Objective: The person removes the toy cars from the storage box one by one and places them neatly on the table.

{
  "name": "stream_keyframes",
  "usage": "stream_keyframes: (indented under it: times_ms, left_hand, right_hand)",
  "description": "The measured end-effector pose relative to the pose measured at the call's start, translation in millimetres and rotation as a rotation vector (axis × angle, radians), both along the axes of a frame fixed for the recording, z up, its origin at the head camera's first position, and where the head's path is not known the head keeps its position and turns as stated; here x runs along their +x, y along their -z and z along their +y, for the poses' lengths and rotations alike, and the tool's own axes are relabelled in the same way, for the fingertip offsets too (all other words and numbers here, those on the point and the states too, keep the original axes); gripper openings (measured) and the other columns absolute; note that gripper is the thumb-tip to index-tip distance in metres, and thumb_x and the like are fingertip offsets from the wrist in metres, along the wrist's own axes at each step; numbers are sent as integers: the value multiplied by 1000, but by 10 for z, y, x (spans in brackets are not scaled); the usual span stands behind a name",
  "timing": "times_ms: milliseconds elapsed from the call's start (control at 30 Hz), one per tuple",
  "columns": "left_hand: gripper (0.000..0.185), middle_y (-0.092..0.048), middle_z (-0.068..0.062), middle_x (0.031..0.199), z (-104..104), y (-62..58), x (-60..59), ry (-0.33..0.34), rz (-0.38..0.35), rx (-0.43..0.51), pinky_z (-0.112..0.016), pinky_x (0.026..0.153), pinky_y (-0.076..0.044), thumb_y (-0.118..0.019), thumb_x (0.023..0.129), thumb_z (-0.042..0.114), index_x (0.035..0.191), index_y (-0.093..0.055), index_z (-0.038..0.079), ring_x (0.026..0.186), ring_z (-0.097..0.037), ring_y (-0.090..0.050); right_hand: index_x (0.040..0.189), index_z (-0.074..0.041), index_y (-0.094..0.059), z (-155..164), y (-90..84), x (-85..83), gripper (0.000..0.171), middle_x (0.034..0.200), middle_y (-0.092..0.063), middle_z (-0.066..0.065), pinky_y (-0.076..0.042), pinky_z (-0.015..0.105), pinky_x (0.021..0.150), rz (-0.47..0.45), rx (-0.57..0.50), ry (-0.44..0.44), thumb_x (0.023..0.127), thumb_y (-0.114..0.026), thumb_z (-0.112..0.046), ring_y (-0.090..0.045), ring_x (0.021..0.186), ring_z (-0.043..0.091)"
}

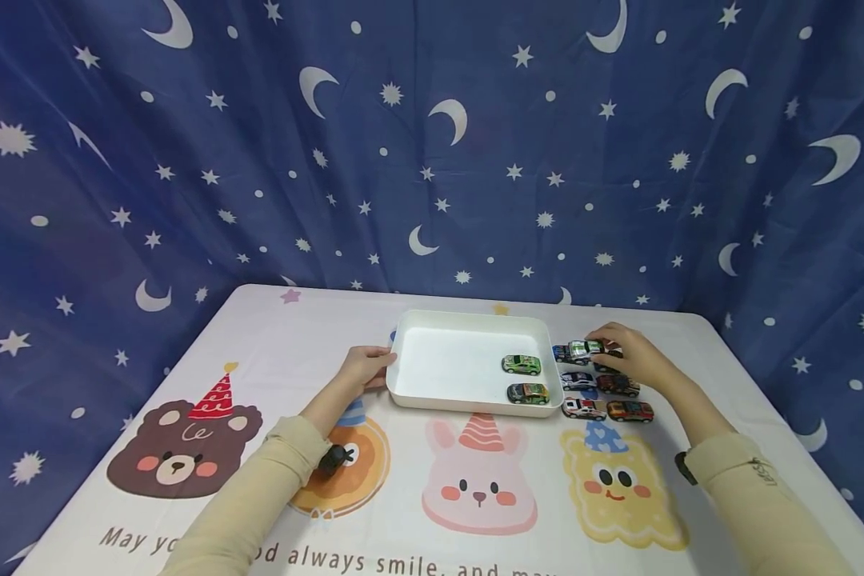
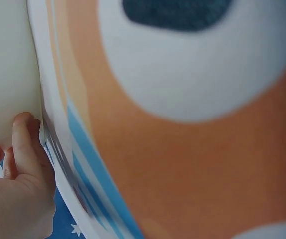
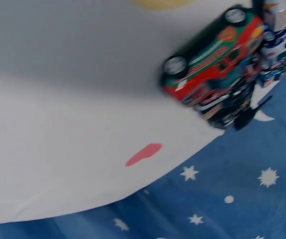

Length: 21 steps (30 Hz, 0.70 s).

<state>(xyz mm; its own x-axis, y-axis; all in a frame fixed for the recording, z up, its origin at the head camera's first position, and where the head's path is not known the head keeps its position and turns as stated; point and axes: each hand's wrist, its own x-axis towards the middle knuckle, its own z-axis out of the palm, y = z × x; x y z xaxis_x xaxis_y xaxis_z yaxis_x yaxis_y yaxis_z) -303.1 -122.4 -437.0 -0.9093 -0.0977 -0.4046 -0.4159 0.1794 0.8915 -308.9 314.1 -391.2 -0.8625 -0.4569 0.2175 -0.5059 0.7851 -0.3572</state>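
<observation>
A white tray (image 1: pixel 410 352) lies on the table with two green toy cars (image 1: pixel 522 365) inside near its right wall. My left hand (image 1: pixel 366 368) grips the tray's left edge; in the left wrist view its fingers (image 2: pixel 23 144) curl against the tray wall (image 2: pixel 6 74). Right of the tray stand several toy cars in rows. My right hand (image 1: pixel 619 354) reaches over the far row and pinches a silver and green car (image 1: pixel 585 349). The right wrist view shows a red and green car (image 3: pixel 210 62) with other cars stacked behind it, blurred.
The table wears a white cloth (image 1: pixel 274 336) printed with a bear (image 1: pixel 180 448), a rabbit (image 1: pixel 478 480) and a yellow figure (image 1: pixel 615 488). A blue curtain with moons and stars (image 1: pixel 432 144) hangs behind and around the table.
</observation>
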Motion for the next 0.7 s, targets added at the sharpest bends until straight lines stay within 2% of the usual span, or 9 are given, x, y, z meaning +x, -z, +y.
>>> stream_keyframes:
  times_ms: [133,367,567,700]
  left_hand:
    - [40,-59,-19,124,-7,1,-5,0,-8,-4,-22,66,-59,-60,93,18,129,-55,3,71,-7,-62]
    - [38,-63,-18,119,4,5,-6,-1,8,-1,-22,64,-59,-61,92,17,126,-57,3,68,-7,-63]
    - [38,-64,-19,118,2,28,-6,6,32,-23,-21,61,-59,-61,92,17,127,-57,3,67,-6,-63]
    - [38,-63,-19,119,10,18,-6,6,28,-33,-21,60,-59,-60,92,18,127,-57,3,66,-5,-62]
  right_hand:
    - [116,8,-59,138,-7,49,33,109,-59,23,-52,53,86,-31,28,20,86,-65,-5,-58,97,37]
    - [115,9,-58,396,18,111,33,108,-59,25,-53,53,83,-6,51,27,85,-66,-3,-59,96,40]
    - [111,10,-59,588,63,135,32,102,-61,24,-52,54,80,98,74,9,81,-68,3,-59,93,41]
    - [105,11,-60,687,106,147,29,97,-61,24,-54,51,72,161,75,-1,78,-69,7,-61,86,40]
